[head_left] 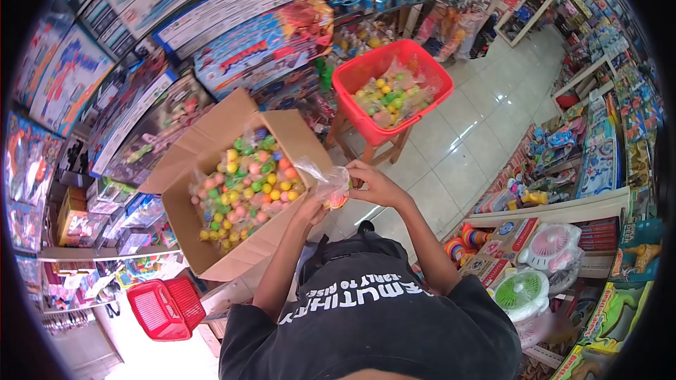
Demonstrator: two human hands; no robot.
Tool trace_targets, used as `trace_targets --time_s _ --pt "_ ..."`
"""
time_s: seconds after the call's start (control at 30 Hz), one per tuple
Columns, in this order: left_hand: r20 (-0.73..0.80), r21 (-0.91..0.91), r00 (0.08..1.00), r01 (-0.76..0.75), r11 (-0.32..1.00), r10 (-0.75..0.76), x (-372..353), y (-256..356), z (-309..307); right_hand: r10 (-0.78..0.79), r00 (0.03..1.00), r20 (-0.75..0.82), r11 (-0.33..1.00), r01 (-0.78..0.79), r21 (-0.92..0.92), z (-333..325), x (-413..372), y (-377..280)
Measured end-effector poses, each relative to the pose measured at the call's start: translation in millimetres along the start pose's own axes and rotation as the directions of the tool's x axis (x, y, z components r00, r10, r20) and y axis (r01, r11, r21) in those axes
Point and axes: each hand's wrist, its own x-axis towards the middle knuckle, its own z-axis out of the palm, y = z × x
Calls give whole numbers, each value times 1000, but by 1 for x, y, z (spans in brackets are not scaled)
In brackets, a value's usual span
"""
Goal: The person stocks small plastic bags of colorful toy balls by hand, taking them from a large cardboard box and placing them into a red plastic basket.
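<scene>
A small clear plastic bag (332, 184) with something pink and orange in its lower part is held up between my hands in front of my body. My left hand (312, 210) grips the bag from the left and below. From the right, the closed fingers of my right hand (373, 186) pinch its edge. Just left of my hands stands an open cardboard box (274, 236) full of coloured balls (246, 186), several of them in clear bags. Beyond my hands, a red plastic basket (345, 109) holds more bagged balls (386, 91).
The red basket rests on a wooden stool (394, 148). Boxed toys (260, 42) are stacked along the left. To the right are a shelf with small fans (521, 294) and an aisle of floor tiles (479, 112). Red baskets (158, 309) sit at lower left.
</scene>
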Motion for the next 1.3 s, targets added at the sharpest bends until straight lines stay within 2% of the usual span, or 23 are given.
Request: trace_targets --time_s 0.1,0.23,0.3,0.37,0.43,0.53,0.6,0.67,0.77,0.8,0.87,1.03,1.13,1.2,1.23,1.3 --pt "-49 -4 997 66 998 -66 28 -24 26 57 998 3 998 -57 22 -30 -27 18" --pt "-43 8 991 130 992 -129 55 -45 59 96 992 -80 995 -95 18 -58 -60 39" --pt "-93 100 993 85 991 -76 64 -52 77 118 987 -109 993 -118 5 -69 -74 46" --pt "-125 87 985 127 988 -116 76 -58 83 107 974 -201 992 -92 81 -78 -86 47" --pt "-164 75 976 160 984 -146 85 -67 85 131 965 -229 990 -115 79 -88 -99 52" --pt "-229 159 970 117 980 -79 96 -69 90 154 943 -295 987 -132 95 -104 -111 68" --pt "-211 145 975 97 985 -65 100 -63 97 172 926 -337 983 -139 119 -112 -117 77" --pt "-174 145 981 107 984 -81 112 -57 98 302 881 -363 952 -261 158 -123 -119 81" --pt "-137 154 988 98 983 -77 128 -42 110 358 833 -423 931 -281 234 -138 -117 90" --pt "-144 219 988 77 973 -46 135 -38 113 364 833 -418 928 -288 236 -144 -114 92" --pt "-144 286 990 38 958 4 152 -30 118 374 802 -465 909 -217 357 -157 -107 95" --pt "-141 268 989 -15 963 54 206 -13 108 360 807 -467 911 -196 363 -199 -79 128" --pt "-173 212 982 -37 977 75 239 0 102 372 805 -462 921 -259 290 -229 -44 127" --pt "-210 174 974 -47 984 84 256 11 103 309 839 -447 948 -308 78 -245 -17 125" --pt "-232 151 969 -54 987 89 262 18 104 312 845 -435 948 -310 76 -251 -5 134" --pt "-255 150 962 -55 987 92 277 25 97 205 902 -380 961 -259 -94 -262 18 159"
